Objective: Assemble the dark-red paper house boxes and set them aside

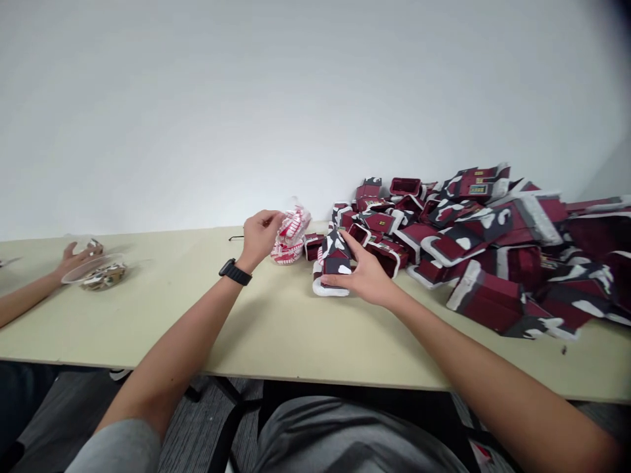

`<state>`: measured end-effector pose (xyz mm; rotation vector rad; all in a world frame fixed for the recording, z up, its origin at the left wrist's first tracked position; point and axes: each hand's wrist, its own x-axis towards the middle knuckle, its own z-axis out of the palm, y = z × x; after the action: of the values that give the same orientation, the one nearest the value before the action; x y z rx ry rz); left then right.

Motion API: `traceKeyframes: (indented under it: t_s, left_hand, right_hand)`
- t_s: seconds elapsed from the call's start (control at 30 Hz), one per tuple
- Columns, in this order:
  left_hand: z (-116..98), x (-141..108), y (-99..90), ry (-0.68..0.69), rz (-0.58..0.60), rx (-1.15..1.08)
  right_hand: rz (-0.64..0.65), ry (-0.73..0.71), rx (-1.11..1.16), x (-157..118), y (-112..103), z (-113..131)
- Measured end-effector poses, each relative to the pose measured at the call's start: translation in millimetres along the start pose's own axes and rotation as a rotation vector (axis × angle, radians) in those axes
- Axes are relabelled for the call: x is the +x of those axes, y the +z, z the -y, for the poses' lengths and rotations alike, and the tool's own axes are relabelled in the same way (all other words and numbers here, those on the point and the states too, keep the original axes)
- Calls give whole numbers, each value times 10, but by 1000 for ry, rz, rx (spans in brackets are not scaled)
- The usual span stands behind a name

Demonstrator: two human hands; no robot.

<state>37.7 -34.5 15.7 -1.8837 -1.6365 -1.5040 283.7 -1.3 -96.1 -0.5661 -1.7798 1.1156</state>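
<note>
Down on the table edge [315, 368], our right hand [367, 276] has its fingers [348, 243] spread around a maroon-and-black cardboard piece [336, 259], while our left hand [260, 240] pinches a clear plastic bag [294, 230].

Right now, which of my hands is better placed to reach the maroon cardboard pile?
Probably your right hand: it sits beside the maroon cardboard pile, holding a maroon-and-black piece. Your left hand is farther off, at the clear plastic bag.

light: bright, even | shadows: soft | edges: bowed, top-right corner dark
</note>
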Motion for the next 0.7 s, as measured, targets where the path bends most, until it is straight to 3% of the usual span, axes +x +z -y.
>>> traceKeyframes:
  t_s: [0.13, 0.23, 0.43, 0.7]
  left_hand:
    - [291, 25, 81, -296, -80, -355]
    - [431, 16, 86, -440, -88, -606]
    - [572, 38, 105, -552, -110, -899]
    - [577, 94, 122, -646, -213, -1080]
  right_hand:
    - [18, 3, 39, 2, 5, 1]
    - [10, 1, 57, -2, 13, 4]
    - [-5, 12, 69, -15, 15, 47]
    - [1, 6, 51, -7, 8, 40]
